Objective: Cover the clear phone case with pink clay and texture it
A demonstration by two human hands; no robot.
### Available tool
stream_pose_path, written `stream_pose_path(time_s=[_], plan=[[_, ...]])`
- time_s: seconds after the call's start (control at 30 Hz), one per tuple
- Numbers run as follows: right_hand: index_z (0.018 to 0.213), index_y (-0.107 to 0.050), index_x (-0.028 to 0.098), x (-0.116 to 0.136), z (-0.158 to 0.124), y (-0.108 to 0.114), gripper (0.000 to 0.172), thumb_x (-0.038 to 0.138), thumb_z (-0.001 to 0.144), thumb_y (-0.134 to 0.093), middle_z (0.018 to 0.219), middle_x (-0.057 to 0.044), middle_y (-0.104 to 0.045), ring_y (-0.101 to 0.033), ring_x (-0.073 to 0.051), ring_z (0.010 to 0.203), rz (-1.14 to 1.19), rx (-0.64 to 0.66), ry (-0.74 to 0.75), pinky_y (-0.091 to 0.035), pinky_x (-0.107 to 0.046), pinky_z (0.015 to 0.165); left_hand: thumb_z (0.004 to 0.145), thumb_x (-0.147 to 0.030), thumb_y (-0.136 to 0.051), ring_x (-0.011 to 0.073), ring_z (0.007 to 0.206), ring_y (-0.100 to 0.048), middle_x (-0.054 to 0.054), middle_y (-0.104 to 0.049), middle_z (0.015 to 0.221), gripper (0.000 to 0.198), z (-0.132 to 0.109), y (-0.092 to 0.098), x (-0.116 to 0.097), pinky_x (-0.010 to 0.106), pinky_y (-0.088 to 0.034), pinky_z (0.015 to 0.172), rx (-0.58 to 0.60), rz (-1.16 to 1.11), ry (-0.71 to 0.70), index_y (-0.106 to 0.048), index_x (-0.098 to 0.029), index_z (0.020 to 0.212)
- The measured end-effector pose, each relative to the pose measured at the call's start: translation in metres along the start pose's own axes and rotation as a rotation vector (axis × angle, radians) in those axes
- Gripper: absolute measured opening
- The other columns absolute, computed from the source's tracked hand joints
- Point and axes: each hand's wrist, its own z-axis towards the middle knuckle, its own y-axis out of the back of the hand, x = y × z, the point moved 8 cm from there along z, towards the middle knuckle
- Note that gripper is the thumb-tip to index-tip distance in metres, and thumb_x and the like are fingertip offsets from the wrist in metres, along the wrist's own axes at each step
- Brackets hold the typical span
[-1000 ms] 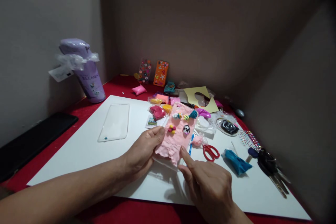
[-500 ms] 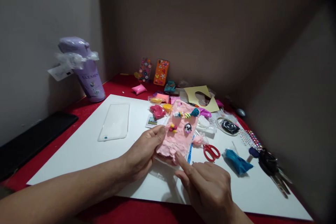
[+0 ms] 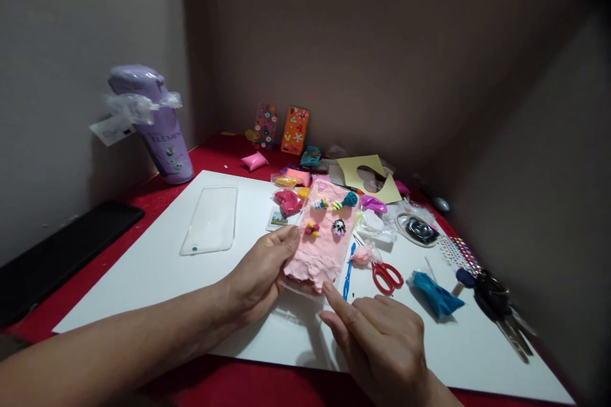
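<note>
My left hand [image 3: 267, 267] grips a phone case [image 3: 327, 251] covered in pink clay by its left edge, thumb on the front. Small figures sit on the clay: a teal swirl [image 3: 350, 199], a black-and-white round piece [image 3: 338, 227], a red-and-yellow piece [image 3: 312, 229] and a striped one. Along the lower edge the clay is ruffled, with clear case showing below it. My right hand [image 3: 382, 337] holds nothing; its index finger is stretched out with the tip at the ruffled clay's lower right, thumb apart and other fingers curled.
A clear case [image 3: 210, 219] lies left on the white board [image 3: 157, 280]. Red-handled scissors [image 3: 387, 278], a blue tool [image 3: 349, 272], a blue clay packet [image 3: 436, 294] and keys [image 3: 506, 315] lie right. Several clay packets lie behind. A purple tumbler [image 3: 165, 133] stands back left.
The case has tilted a little and its front faces me more squarely, uncovering more of the blue tool. My right fingertip has shifted slightly down and right along the clay edge.
</note>
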Motion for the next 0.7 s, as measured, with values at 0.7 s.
stream_pose_path(time_s=[0.7], plan=[[0.115,-0.059,0.010,-0.0058,-0.0001,-0.0003,0.032,0.019,0.085,-0.058,0.047,0.005,-0.048,-0.039,-0.007,0.043,-0.048,-0.017,-0.024,-0.026,-0.024,0.046,0.090,-0.028,-0.047,0.0116,0.064,-0.059,0.006,-0.063,0.080,0.019,0.0000,0.0002,0.0004,0.027,-0.051,0.066,0.016,-0.005,0.002,-0.055,-0.013,0.081]])
